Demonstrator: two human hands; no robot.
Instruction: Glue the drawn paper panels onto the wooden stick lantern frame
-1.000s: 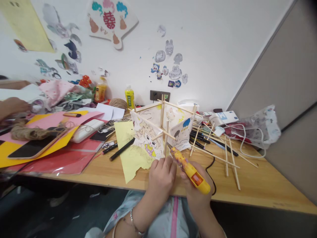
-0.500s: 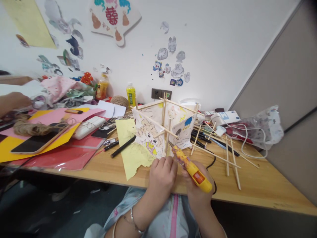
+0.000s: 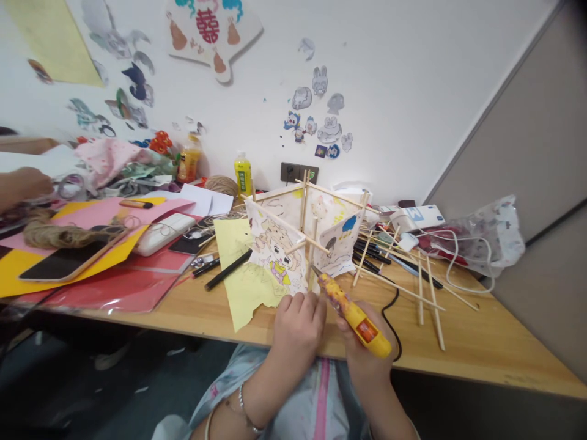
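Right hand (image 3: 362, 342) clenched round glue gun (image 3: 355, 316), nozzle at the lantern (image 3: 302, 241) base corner. Left hand (image 3: 298, 324) pinches the lantern's near paper edge. Judgement: keep fingertips off the nozzle and steady the frame. Right of lantern: loose sticks (image 3: 428, 299), cord (image 3: 389, 305) crowd the gun. Left of lantern: pen (image 3: 228, 270).

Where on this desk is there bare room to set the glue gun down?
Bare wood lies right of the right hand, between the loose sticks and the table edge. Crowded: around the lantern frame, pens, red sheets.
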